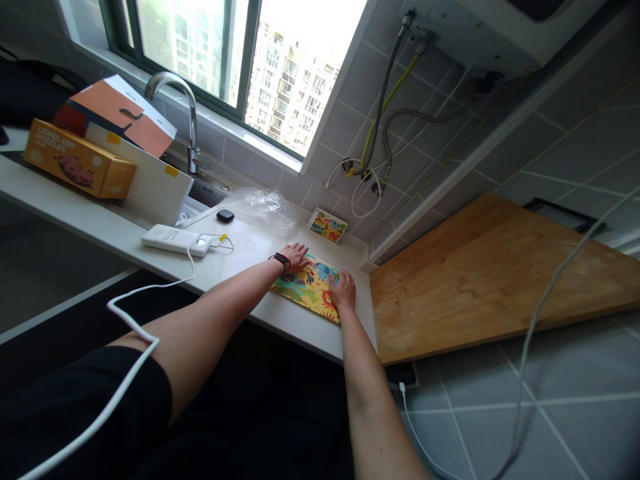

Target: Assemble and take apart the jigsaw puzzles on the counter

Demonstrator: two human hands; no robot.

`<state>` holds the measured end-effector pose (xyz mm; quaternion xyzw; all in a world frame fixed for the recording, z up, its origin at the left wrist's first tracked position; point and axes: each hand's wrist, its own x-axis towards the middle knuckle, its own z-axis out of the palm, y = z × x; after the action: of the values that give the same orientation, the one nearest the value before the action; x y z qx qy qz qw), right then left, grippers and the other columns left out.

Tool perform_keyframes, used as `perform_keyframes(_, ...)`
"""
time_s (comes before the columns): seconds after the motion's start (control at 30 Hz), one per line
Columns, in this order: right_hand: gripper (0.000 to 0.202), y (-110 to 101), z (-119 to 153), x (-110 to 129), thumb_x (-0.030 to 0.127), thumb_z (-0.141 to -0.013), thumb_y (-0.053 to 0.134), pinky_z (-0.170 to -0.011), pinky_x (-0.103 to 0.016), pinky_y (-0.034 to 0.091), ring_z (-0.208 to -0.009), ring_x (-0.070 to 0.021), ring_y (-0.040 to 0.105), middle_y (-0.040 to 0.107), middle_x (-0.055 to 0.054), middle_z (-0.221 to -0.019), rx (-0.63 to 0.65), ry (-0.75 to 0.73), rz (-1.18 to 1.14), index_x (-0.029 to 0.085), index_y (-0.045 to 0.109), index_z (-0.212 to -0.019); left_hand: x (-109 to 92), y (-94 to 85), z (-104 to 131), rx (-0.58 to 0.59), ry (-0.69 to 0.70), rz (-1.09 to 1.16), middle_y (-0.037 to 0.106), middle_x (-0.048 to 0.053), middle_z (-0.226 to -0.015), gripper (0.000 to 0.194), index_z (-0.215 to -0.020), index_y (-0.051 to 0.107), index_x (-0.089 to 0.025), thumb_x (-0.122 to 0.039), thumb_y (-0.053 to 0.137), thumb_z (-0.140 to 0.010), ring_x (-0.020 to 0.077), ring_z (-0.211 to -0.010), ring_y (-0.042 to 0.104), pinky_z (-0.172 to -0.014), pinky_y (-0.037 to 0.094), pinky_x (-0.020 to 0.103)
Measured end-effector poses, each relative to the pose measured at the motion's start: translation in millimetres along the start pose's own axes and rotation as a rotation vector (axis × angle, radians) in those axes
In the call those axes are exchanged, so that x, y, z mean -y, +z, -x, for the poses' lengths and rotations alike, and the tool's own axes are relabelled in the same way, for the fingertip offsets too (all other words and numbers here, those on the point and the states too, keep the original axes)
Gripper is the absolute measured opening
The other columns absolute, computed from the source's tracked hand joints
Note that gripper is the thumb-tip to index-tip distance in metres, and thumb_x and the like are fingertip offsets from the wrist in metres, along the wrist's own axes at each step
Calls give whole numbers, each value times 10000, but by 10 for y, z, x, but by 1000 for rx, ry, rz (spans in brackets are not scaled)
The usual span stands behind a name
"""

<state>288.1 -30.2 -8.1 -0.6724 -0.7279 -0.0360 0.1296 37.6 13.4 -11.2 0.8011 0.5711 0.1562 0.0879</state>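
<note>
A colourful jigsaw puzzle (307, 283) with cartoon animals on a yellow ground lies flat on the white counter. My left hand (296, 255), with a dark band on its wrist, rests on the puzzle's upper left part, fingers stretched out. At the right side, my right hand (344, 292) lies over the puzzle's edge with its fingers extended. Neither hand grips anything that I can see. Behind the puzzle, a small picture card (328, 226) with a similar animal scene leans near the wall. My hands cover parts of the puzzle.
Crumpled clear plastic (267, 208) lies behind my left hand. Left are a white power bank (176, 240) with a cable, a black case (225, 216), an orange puzzle box (80, 160) and a faucet (193, 127). A wooden board (490, 280) stands at right.
</note>
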Motion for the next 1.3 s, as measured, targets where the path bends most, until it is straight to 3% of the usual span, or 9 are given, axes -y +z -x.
perform_keyframes(0.1, 612, 35, 0, -24, 507, -1052, 256, -1163, -332, 273, -1400, -250, 417, 494, -177, -1511, -11, 69, -5, 106, 523, -1430, -91, 105, -34, 3, 27, 7, 454, 154, -1546, 622, -1493, 434, -199, -564, 385, -993, 343, -1433, 369, -1149, 304, 489)
perform_keyframes(0.27, 630, 15, -11, -29, 541, -1043, 276, -1183, -316, 250, -1444, -234, 381, 466, -139, -1558, 47, 100, -11, 138, 522, -1459, -138, 170, -23, -8, 37, 20, 488, 164, -1503, 601, -1469, 462, -230, -568, 419, -973, 372, -1387, 396, -1124, 299, 543)
perform_keyframes(0.5, 744, -22, -1, 17, 668, -989, 336, -1199, -402, 254, -1506, -274, 291, 364, -118, -1635, 155, 117, -11, 181, 434, -1542, -130, 155, 115, 5, 25, 5, 379, 149, -1600, 610, -1468, 481, -217, -571, 422, -975, 367, -1483, 292, -1192, 213, 531)
perform_keyframes(0.87, 644, -54, 158, 107, 529, -1022, 352, -1213, -391, 231, -1513, -277, 282, 347, -120, -1644, 162, 119, 3, 158, 430, -1544, -90, 148, 296, 41, 16, 37, 339, 145, -1635, 681, -1514, 445, -238, -624, 424, -953, 373, -1501, 289, -1206, 174, 560)
perform_keyframes(1.3, 647, -67, 195, 144, 544, -1028, 308, -1223, -479, 227, -1553, -278, 190, 237, -84, -1690, 242, 152, 26, 233, 325, -1595, -60, 161, 349, 40, 34, 41, 335, 157, -1635, 698, -1515, 445, -214, -626, 411, -952, 392, -1507, 265, -1198, 181, 569)
